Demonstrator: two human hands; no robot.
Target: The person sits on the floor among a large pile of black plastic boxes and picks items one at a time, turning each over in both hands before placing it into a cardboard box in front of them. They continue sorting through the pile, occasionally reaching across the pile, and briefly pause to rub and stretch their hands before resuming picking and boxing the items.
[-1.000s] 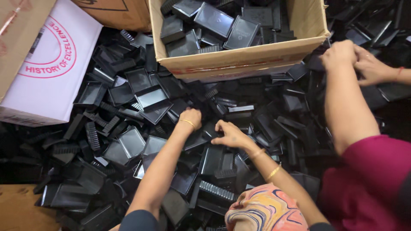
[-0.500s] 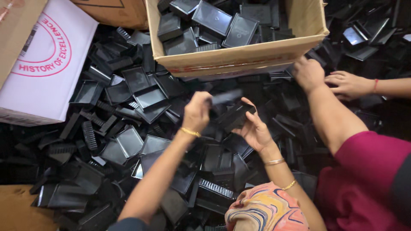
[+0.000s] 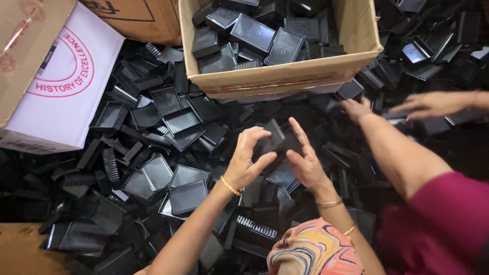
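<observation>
**Two hands close on a black tray above the heap**

Holding a small black plastic tray (image 3: 275,144) between them, the left hand (image 3: 249,162) and the right hand (image 3: 304,162) meet over a deep pile of black trays (image 3: 158,168) that covers the floor. The left hand curls its fingers over the near edge of the tray with the thumb pressed beneath; the right hand lies flat against the other side, fingers stretched upward along it. The tray is lifted clear of the pile and tilted, just below the front wall of an open cardboard box (image 3: 285,76) that is partly filled with the same trays. A gold bangle (image 3: 230,186) sits on the left wrist, and a thin bracelet (image 3: 329,202) on the right.

To the right, a co-worker in a maroon sleeve (image 3: 438,219) reaches into the heap with one hand (image 3: 356,108), while that person's other hand (image 3: 433,104) hovers over trays farther out, fingers spread. A white carton with red print (image 3: 66,97) lies at the left, with a brown carton (image 3: 25,46) overlapping its corner. A patterned cloth (image 3: 313,252) shows at the bottom edge.
</observation>
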